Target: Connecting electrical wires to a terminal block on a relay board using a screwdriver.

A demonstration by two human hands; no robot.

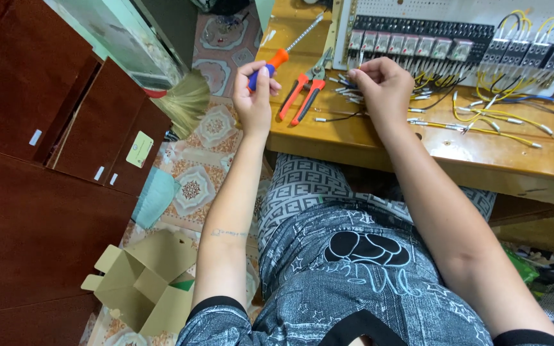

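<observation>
The person's left hand (253,96) is wrapping its grip fully around the blue-and-orange screwdriver (283,54), keeping the shaft angled up and away over the desk (379,144), ready for use. The right hand (383,83) is pinching a thin wire end (361,61) closed between fingertips, just below the relay row (418,45), with red-handled pliers (304,90) lying between both hands.
</observation>
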